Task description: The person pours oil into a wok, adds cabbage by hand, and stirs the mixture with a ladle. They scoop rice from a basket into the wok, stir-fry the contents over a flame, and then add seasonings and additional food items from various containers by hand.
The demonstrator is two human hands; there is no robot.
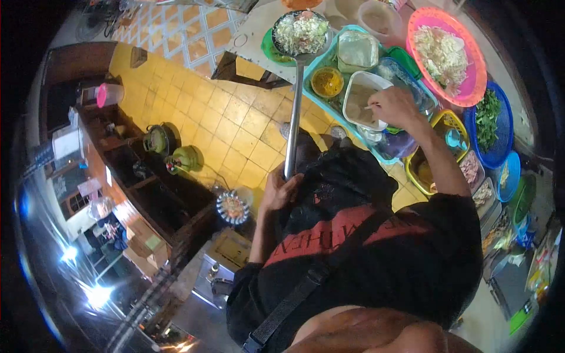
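My left hand is wrapped round the lower end of a long metal ladle. The ladle's round bowl, at the top of the view, is heaped with chopped cabbage and rests over the table's edge beside a green dish. My right hand is closed over a white square tub, pinching a thin pale handle like a spoon's; its lower end is hidden. Around the tub in a turquoise tray stand a bowl of yellow-orange seasoning and a clear square container.
A pink basin of shredded cabbage, a blue basket of greens and a yellow basket stand at the right. Two green gas cylinders stand on the yellow tiled floor. A wooden counter runs along the left.
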